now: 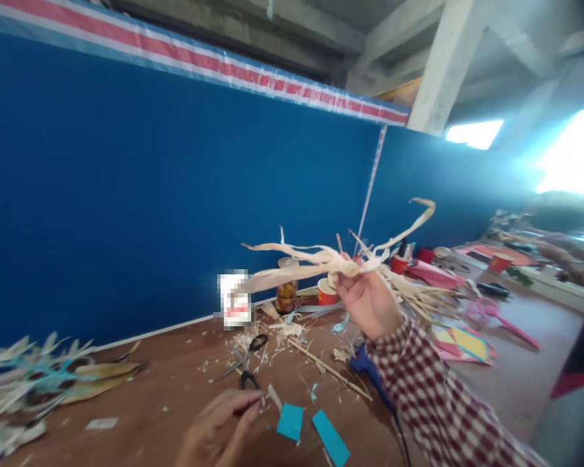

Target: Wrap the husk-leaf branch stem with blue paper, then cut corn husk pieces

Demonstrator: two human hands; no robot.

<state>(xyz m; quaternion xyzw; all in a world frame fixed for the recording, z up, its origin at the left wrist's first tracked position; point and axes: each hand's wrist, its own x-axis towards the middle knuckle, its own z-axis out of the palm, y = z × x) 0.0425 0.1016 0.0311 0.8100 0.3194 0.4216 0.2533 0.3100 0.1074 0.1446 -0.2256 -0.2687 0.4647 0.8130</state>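
Observation:
My right hand [367, 299], in a red and white checked sleeve, is raised above the table and closed on a bundle of dried pale husk strips [340, 259] that splay left and right. My left hand [224, 425] is low near the front edge, fingers drawn together close to the black handles of the scissors [247, 363] lying on the brown table [165, 389]. Whether the fingers touch the scissors I cannot tell. Two blue paper pieces [311, 428] lie right beside it.
Husk scraps litter the table's middle. A jar [286, 288] and red cups [327, 293] stand by the blue wall. Leaf-shaped crafts [39, 379] lie at the left. A blue glue gun [370, 370], coloured paper [462, 344] and another person's arm [574, 259] are at the right.

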